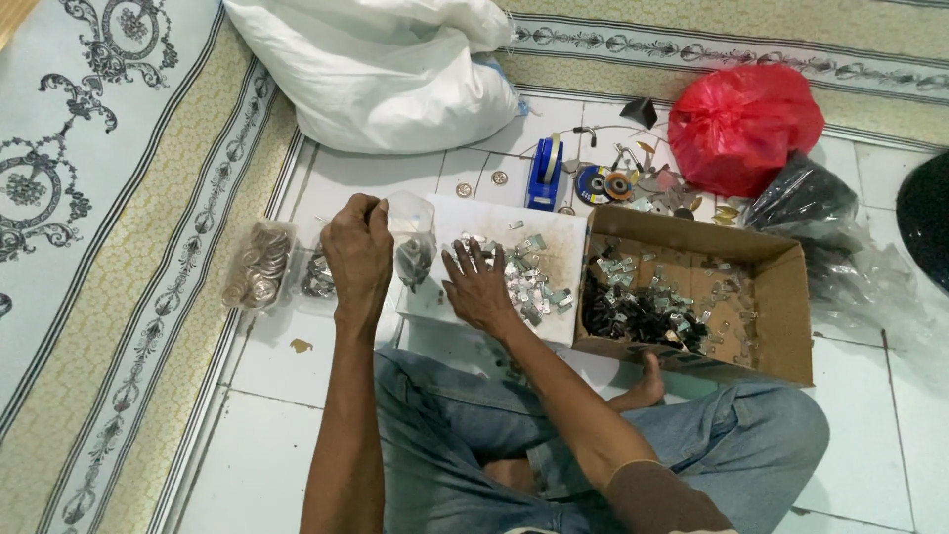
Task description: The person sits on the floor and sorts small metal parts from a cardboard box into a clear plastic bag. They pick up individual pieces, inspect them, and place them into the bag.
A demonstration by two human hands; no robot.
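Observation:
I sit cross-legged on a tiled floor. My left hand (360, 255) pinches the top of a small clear plastic bag (412, 237) that holds small metal parts. My right hand (478, 285) lies flat, fingers spread, on a white board (554, 232) and touches a pile of small silver metal pieces (529, 277). The bag hangs over the board's left edge.
A cardboard box (781, 297) with metal and black parts lies at the right. Filled clear bags (259, 265) lie at the left. Behind are a white sack (386, 69), a red plastic bag (741, 124), a black bag (801, 203), a blue tape dispenser (544, 173) and a patterned carpet (109, 198).

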